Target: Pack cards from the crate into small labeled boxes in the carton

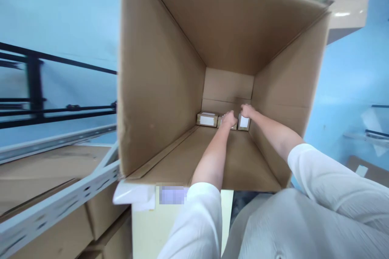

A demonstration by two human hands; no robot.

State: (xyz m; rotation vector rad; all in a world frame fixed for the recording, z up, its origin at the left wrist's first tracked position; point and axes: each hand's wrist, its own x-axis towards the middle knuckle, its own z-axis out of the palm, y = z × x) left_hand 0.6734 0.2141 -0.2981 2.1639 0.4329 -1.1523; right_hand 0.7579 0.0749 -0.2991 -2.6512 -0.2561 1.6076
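Note:
A large cardboard box point(158, 73) lies with its open side facing me, and both my arms reach deep into it. At its far end is a row of small cardboard boxes with white labels. My left hand point(230, 119) is closed over the middle small box point(219, 122) and hides most of it. The right-hand small box point(243, 123) stands upright against the side wall, with the curled fingers of my right hand point(247, 111) at its top. To the left sits another small box point(207, 119), touched by neither hand. My fingertips are partly hidden.
A grey metal shelf frame point(69, 198) stands at the left, with cardboard cartons point(57, 230) on and below it. Under the large box's front edge is a pale surface point(148, 234). More boxes point(346, 12), wrapped in plastic, are stacked at the upper right.

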